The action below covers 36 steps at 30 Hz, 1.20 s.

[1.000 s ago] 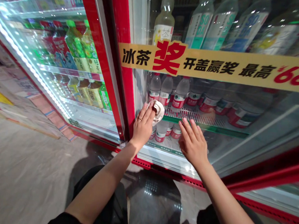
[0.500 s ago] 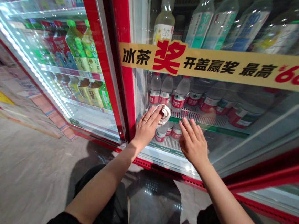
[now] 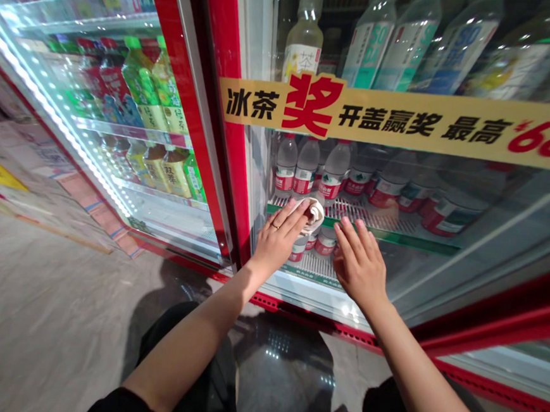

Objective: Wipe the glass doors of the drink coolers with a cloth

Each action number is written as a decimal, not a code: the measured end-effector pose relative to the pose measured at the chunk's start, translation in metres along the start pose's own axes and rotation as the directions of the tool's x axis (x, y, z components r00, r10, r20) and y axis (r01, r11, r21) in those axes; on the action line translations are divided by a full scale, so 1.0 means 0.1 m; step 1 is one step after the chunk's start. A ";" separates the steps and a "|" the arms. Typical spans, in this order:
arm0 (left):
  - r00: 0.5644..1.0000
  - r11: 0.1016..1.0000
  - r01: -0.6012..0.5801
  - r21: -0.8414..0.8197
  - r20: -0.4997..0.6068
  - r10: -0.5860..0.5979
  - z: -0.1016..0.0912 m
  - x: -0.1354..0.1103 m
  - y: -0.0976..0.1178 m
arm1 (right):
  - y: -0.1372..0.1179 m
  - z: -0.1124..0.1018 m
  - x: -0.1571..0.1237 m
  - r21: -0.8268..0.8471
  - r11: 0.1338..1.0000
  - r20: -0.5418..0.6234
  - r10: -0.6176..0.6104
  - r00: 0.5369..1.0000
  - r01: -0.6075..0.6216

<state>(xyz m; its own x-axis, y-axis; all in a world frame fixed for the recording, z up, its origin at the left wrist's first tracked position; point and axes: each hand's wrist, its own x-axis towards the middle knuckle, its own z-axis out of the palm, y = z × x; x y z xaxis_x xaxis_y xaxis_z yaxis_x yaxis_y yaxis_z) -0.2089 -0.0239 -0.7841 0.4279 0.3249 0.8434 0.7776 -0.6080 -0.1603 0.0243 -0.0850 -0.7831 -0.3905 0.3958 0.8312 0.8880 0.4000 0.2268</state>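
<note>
My left hand (image 3: 279, 235) presses a crumpled white cloth (image 3: 315, 218) against the glass door (image 3: 422, 275) of a drinks fridge. A ring shows on one of its fingers, and the thumb is hidden. To its right, my right hand (image 3: 359, 257) is at the same glass with fingers stretched out and nothing in it. Behind the pane, water bottles with red labels (image 3: 333, 172) stand on a wire shelf (image 3: 350, 213), and more are on the level below. A yellow sticker strip (image 3: 391, 113) with large characters crosses the door above both hands.
A red frame post (image 3: 230, 101) separates this door from a lit fridge at left holding green-capped bottles (image 3: 144, 81). Larger bottles (image 3: 371, 42) fill the upper shelf. Stacked cartons (image 3: 22, 154) line the far left. The grey floor (image 3: 58, 303) lies below, with my knees near the fridge base.
My left hand and the cloth have slid a little to the right and slightly down over the glass. My right hand has shifted very slightly to the right.
</note>
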 end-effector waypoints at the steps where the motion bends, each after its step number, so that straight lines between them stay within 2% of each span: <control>1: 1.000 1.000 0.023 -0.004 -0.010 -0.023 -0.01 0.02 -0.04 | 0.00 0.00 0.00 -0.002 1.000 0.003 0.002 1.000 -0.002; 6: 0.989 0.993 0.118 -0.010 -0.088 -0.118 -0.02 0.06 -0.12 | 0.00 -0.01 0.01 -0.014 1.000 0.007 -0.006 1.000 0.006; 13: 1.000 1.000 0.010 0.002 -0.019 -0.010 0.00 -0.02 0.05 | 0.00 -0.01 0.01 -0.014 1.000 0.002 0.000 1.000 0.000; 18: 0.998 0.999 0.038 -0.001 -0.050 -0.038 -0.07 0.07 -0.01 | 0.00 0.00 0.01 -0.008 1.000 0.001 0.008 1.000 -0.008; 22: 0.995 0.998 0.054 0.013 -0.084 -0.053 -0.04 0.07 0.00 | 0.00 0.00 0.02 -0.012 1.000 -0.005 -0.004 1.000 0.003; 26: 0.999 1.000 -0.001 0.031 -0.054 0.003 0.01 0.04 0.06 | 0.00 0.00 0.02 -0.014 1.000 0.007 -0.006 1.000 0.006; 29: 0.997 0.998 -0.058 0.037 -0.046 0.060 -0.01 0.08 0.03 | 0.01 -0.01 0.01 -0.013 1.000 0.005 0.000 1.000 0.000; 31: 0.996 0.999 -0.034 0.037 -0.085 0.037 -0.04 0.13 -0.03 | 0.01 -0.02 0.01 -0.016 1.000 -0.002 0.000 1.000 0.000; 34: 0.987 0.997 0.063 0.033 -0.153 -0.057 -0.06 0.17 -0.10 | 0.03 -0.04 0.01 -0.018 1.000 -0.013 0.002 1.000 -0.002; 36: 0.985 0.995 0.094 0.022 -0.149 -0.090 -0.05 0.16 -0.08 | 0.04 -0.05 0.01 -0.015 1.000 -0.011 0.004 1.000 -0.005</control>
<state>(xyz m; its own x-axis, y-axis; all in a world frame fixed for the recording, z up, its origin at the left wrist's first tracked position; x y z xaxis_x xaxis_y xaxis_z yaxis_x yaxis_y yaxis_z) -0.2107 -0.0173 -0.7669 0.2828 0.2670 0.9213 0.8245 -0.5585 -0.0913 0.0288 -0.0874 -0.7786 -0.3839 0.3887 0.8376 0.8935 0.3853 0.2307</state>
